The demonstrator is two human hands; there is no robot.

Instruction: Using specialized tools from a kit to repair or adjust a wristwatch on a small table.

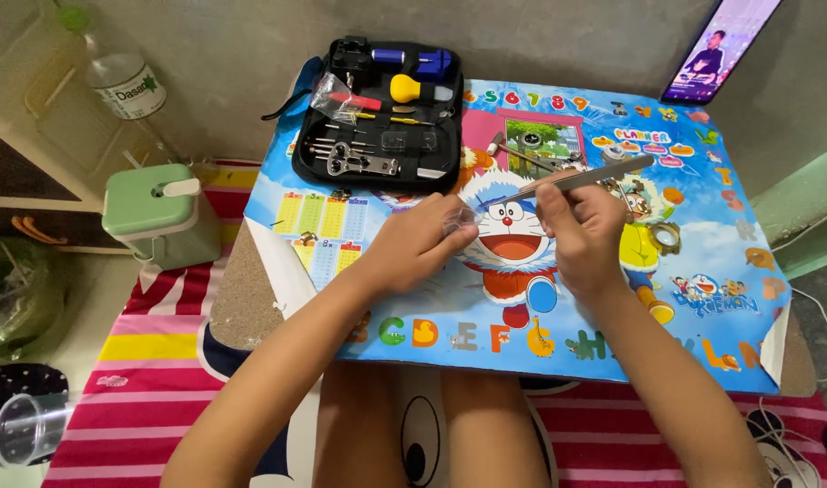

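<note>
The right hand (pixel 583 228) is closed around one pair of metal tweezers (pixel 581 178), gripping them near the middle so that the tips point left toward the left hand (pixel 416 246) and the blunt end rises up and to the right. The left hand is pinched shut on one small clear plastic piece (pixel 460 220) between thumb and fingertips, just beside the tweezer tips; what the piece is cannot be told. Both hands hover low over one colourful cartoon mat (pixel 703 262) that covers a small table, with both forearms reaching in from the bottom edge of the view and the wrists bent slightly inward toward each other. Behind the hands, on the far side of the mat, lies one open black zip case (pixel 377 113); it holds a yellow-handled tool (pixel 411 88), a blue tool (pixel 412 60) at its top, a metal wrench-like tool (pixel 359 163), a row of thin pins and a small clear bag with red parts in it. A few small metal watch parts (pixel 612 155) lie on the mat just beyond the right hand, and one round ring-shaped part (pixel 667 237) rests to its right. One phone (pixel 721 45) leans against the wall at the far right, its screen lit. To the left of the table stand one green lidded container (pixel 156 215) and one clear plastic bottle (pixel 120 77), and one clear cup (pixel 25 427) lies on its side at the lower left.
</note>
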